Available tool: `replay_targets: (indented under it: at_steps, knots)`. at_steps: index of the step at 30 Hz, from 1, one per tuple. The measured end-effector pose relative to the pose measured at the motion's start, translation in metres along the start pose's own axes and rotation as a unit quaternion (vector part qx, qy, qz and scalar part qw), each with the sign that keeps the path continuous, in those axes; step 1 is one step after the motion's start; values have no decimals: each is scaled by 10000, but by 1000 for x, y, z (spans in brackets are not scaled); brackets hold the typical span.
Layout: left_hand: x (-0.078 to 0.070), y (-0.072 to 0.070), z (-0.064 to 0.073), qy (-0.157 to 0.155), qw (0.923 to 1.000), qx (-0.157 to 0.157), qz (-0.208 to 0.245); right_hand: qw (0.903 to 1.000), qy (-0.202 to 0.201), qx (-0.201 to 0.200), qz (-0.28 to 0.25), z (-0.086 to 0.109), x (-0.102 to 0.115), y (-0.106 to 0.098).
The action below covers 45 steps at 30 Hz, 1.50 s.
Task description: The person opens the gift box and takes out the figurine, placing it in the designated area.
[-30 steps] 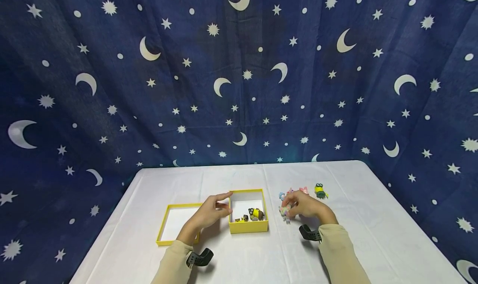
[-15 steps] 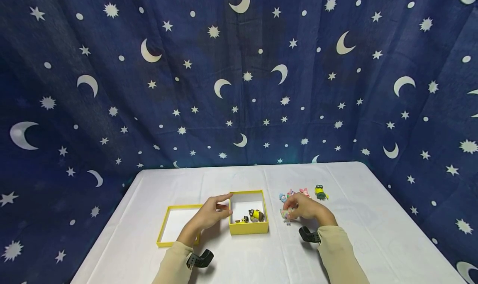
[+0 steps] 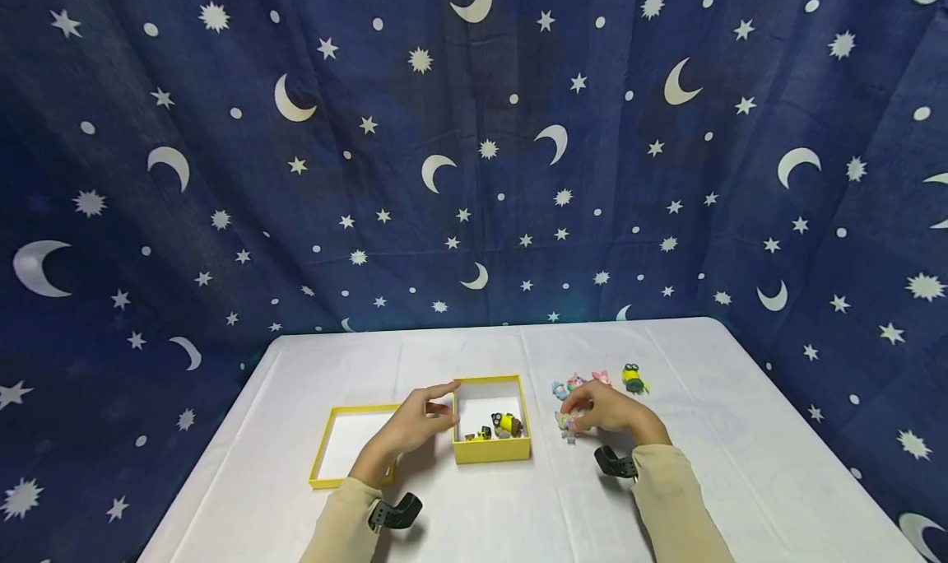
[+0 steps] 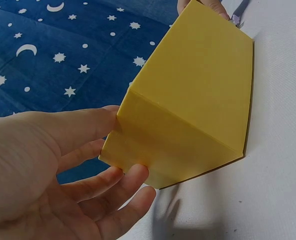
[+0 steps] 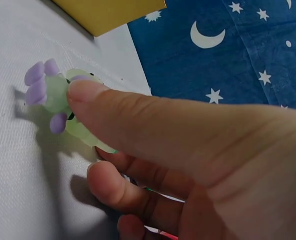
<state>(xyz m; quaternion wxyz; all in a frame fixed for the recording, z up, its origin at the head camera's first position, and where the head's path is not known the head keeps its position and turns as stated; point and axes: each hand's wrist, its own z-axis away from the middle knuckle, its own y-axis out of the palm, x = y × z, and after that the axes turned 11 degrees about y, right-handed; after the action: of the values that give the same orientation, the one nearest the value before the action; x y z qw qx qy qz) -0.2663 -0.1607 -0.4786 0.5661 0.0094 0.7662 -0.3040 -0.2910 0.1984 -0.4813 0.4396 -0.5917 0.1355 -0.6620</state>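
My left hand (image 3: 415, 423) touches the left wall of an uncovered yellow box (image 3: 492, 451), its fingers spread. In the left wrist view, the thumb reaches the edge of the yellow box (image 4: 188, 80) while the other fingertips lie along the same side, lower down. To the right of the box, my right hand (image 3: 609, 407) pinches a small toy figure (image 3: 564, 421). Up close in the right wrist view the toy figure (image 5: 56, 92) is pale green with purple feet; my thumb covers part of it. A yellow-and-brown Minion figure (image 3: 508, 424) and a smaller yellow-and-black figure (image 3: 480, 435) lie inside the box.
Left of the box lies its yellow-rimmed lid (image 3: 324, 446), partly behind my left hand. Beyond my right hand are a blue figure (image 3: 559, 390), a pink figure (image 3: 601, 377) and a green-and-yellow Minion figure (image 3: 633, 379). A dark blue curtain (image 3: 474, 242) hangs behind the white-covered table (image 3: 489, 514).
The toy figure at my right fingertips has shifted slightly, and the fingers have closed in on it a little. My left hand and the box keep their place.
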Motion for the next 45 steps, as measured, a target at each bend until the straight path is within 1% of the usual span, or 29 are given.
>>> replay_targets:
  at_steps: [2,10,15,18,21,24,29,33,36,39,42,45]
  knots:
    - [0,0,0,42,10000,17,-5,10000,-2,6,-1,0,0,0]
    - [2,-2,0,52,10000,-1,11,9999,104,-22,35,1,3,-1]
    - [1,-1,0,42,10000,4,0,10000,-54,-73,3,2,2,-4]
    - [0,-1,0,4,10000,11,-20,9997,-147,-182,7,5,3,-7]
    - [-1,-1,0,-25,10000,9,-47,9990,-212,-381,-9,8,6,-10]
    - [-1,0,-1,-36,10000,1,-61,9976,-186,-669,-34,10,10,-13]
    - [1,-1,-1,-16,10000,-6,-52,9926,-58,-1213,-6,11,20,-14]
    - [2,0,1,-15,10000,19,21,9870,89,-1601,-99,11,30,-12]
    - [2,-1,2,-50,10000,22,35,9835,180,-1792,-187,10,39,-10]
    - [2,-3,2,-59,10000,-10,5,9806,105,-1948,-177,9,47,-7]
    - [2,-3,1,-1,10000,-11,25,9784,-11,-2062,-173,9,55,-4]
    - [3,-1,0,9,10000,15,68,9774,13,-2106,-173,9,61,0]
